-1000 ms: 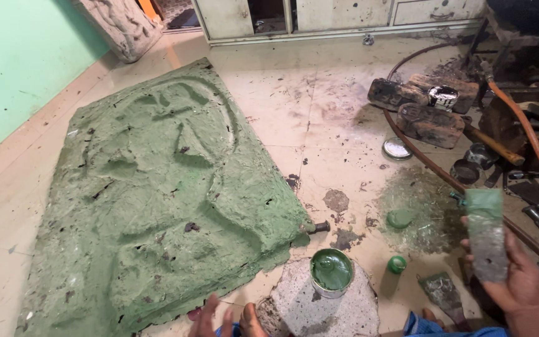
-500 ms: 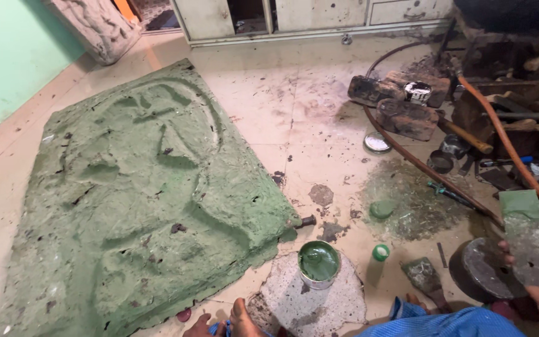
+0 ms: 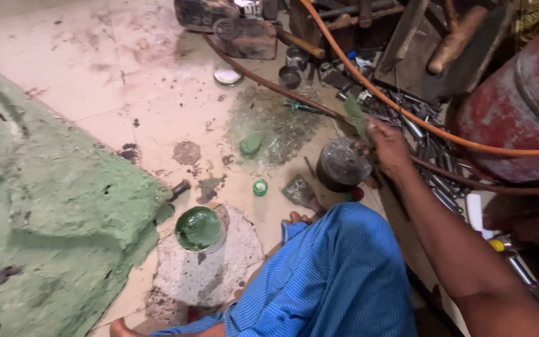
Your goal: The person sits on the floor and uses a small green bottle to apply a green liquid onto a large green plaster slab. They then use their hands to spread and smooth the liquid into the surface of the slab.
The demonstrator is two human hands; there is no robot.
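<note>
My right hand (image 3: 387,146) reaches out to the right and grips a flat green-smeared tool (image 3: 355,115) just above a dark round tin (image 3: 342,164) on the floor. My left hand is out of view. A large green-painted relief panel (image 3: 45,206) lies on the floor at the left. An open can of green paint (image 3: 198,229) stands on a rough stone slab (image 3: 210,271) near my blue-clad knee (image 3: 338,281).
A small green cap (image 3: 259,187) and a green blob (image 3: 251,143) lie on the stained floor. An orange hose (image 3: 419,118) and a brown hose cross a heap of metal tools (image 3: 419,131). A red cylinder (image 3: 519,106) stands at the right.
The view has swung right and closer. My right hand with the green tool moved up and away from me, over the dark tin. The panel has slid to the left edge.
</note>
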